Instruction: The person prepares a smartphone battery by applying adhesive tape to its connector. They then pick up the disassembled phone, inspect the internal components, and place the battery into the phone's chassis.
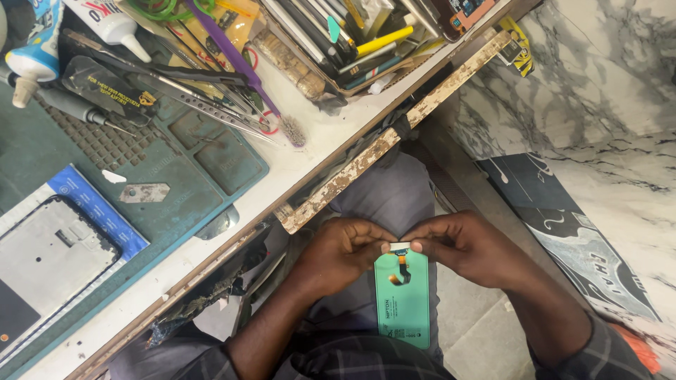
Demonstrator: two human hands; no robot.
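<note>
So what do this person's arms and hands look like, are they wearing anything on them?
Both hands, left hand and right hand, are bare: no gloves, rings or watch in view. The forearms are uncovered too. Dark plaid sleeves sit pushed up near the elbows.

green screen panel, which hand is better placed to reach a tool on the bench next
Left. The left hand pinches the green screen panel on the side beside the bench edge, where the tweezers lie. The right hand is farther away.

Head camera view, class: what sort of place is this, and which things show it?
Probably a phone repair bench: a green work mat with tweezers, an opened phone frame, and both hands, left hand and right hand, holding a green-backed replacement screen.
</note>
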